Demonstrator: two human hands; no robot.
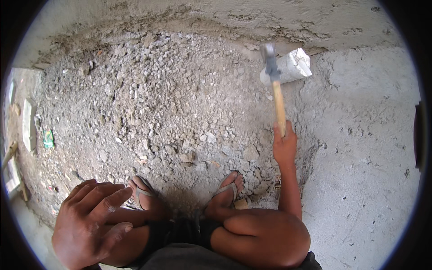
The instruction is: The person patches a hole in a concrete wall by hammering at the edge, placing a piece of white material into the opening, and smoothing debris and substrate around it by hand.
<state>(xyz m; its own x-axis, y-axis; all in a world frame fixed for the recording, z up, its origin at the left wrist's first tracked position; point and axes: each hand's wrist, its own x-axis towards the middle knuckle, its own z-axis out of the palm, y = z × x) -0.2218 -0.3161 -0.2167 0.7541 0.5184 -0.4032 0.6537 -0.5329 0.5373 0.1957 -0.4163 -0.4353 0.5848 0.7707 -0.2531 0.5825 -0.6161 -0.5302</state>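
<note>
No words, numbers or signs can be read. What looks like print shows on a small, flat, green rectangular packet (48, 139) lying on the loose grey rubble (153, 99) at the left of the frame; its pale marks are too small to make out.

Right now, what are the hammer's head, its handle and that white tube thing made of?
Hammer head: probably metal, grey with a pale shine.
Handle: looks like wood, yellow-brown and smooth; blur hides any grain.
White tube thing: dull, creased at one end; maybe plastic or paper, I can't tell which.
</note>
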